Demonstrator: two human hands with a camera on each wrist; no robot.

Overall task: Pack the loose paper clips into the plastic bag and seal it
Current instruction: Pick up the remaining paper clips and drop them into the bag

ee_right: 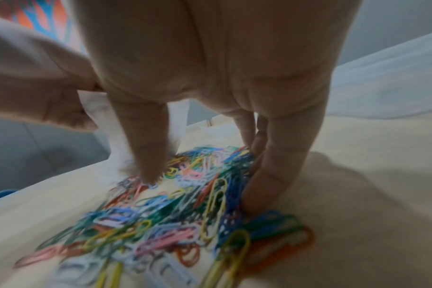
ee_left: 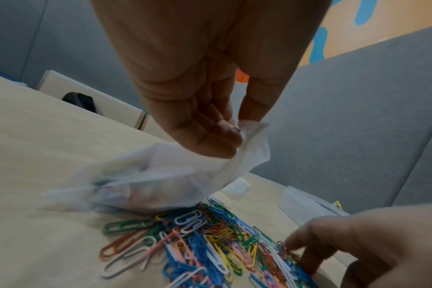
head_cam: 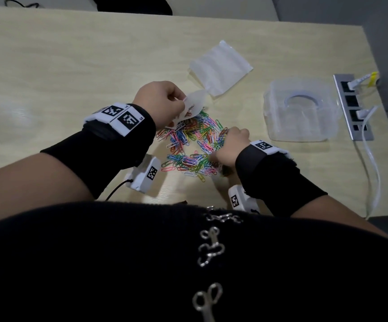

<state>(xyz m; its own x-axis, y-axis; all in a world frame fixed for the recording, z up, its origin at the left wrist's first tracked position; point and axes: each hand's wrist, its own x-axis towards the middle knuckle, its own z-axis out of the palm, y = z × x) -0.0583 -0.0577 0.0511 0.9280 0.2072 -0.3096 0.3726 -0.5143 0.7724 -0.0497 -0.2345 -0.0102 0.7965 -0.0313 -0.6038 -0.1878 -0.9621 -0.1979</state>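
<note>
A heap of coloured paper clips lies on the wooden table in front of me. My left hand is raised over the heap's far left edge. Its thumb and fingers pinch the rim of a small clear plastic bag. In the left wrist view the bag hangs down to the table with a few clips blurred inside. My right hand rests on the heap's right side. In the right wrist view its thumb and fingers point down, spread wide across the clips.
A stack of spare plastic bags lies behind the heap. A clear plastic box stands to the right. Beyond it, near the table's right edge, is a socket strip with plugged-in white cables.
</note>
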